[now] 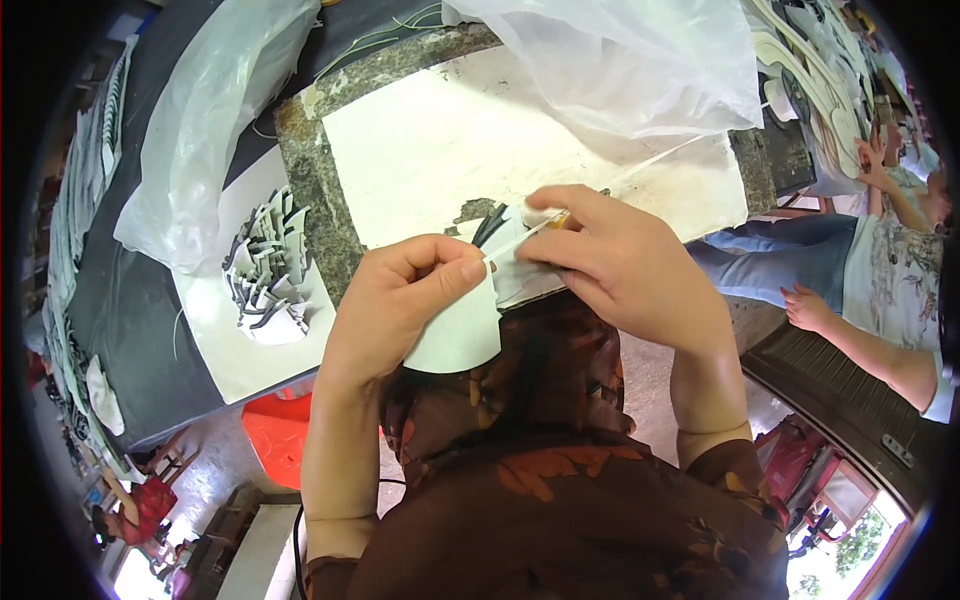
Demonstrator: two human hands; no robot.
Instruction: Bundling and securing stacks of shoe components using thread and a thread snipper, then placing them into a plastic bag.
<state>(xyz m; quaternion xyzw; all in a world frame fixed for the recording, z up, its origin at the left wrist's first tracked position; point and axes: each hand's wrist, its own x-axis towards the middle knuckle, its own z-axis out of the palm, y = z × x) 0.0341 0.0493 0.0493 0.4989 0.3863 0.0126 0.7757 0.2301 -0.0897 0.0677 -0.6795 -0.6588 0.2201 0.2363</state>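
Observation:
My left hand (410,290) is closed, thumb over fingers, on a pale white sheet piece (455,335) with a rounded lower edge, which hangs over my lap. A thin white strip (518,243) runs from the left thumb tip to my right hand (620,255), whose fingers are bent together around its other end. Something small and yellow (557,221) shows between the right fingers; its kind is hidden. Between the hands, at the board's near edge, lie more white pieces with dark edging (490,225), partly covered by the fingers.
A white sheet (420,150) covers a worn stone-like slab (320,190) on the dark table (110,320). Left lies a pile of dark-edged white pieces (268,265). Clear plastic bags (205,130) lie left and far. A red stool (275,435) stands below; another person (890,270) is at right.

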